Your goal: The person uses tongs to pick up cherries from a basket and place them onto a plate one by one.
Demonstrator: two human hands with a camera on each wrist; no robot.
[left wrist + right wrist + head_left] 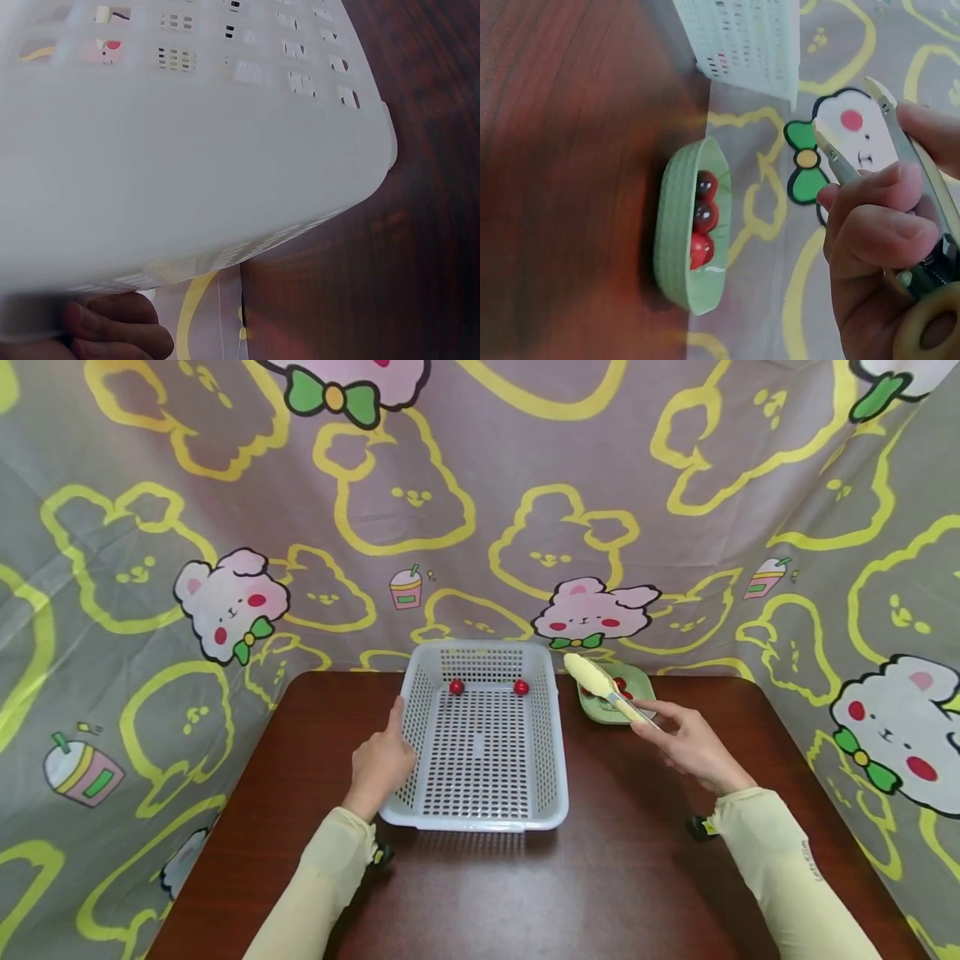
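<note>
My left hand [381, 766] holds the left rim of a pale grey perforated plastic basket [476, 823]; in the left wrist view its curled fingers [124, 322] show against the basket's side. Inside the basket, near its far wall, lie two small round red fruits, a left one [457, 687] and a right one [521, 687]. My right hand [693, 747] grips a pair of tongs [591, 677] with cream tips. The tips stand apart with nothing between them in the right wrist view. Below the tongs is a green dish [637, 675] with several shiny red fruits [705, 216].
A dark brown wooden table [480, 902] carries the basket and the dish. Behind it and along both sides hangs a grey cloth [480, 468] with yellow outlines and white rabbits. The dish stands just right of the basket's far end, near the cloth.
</note>
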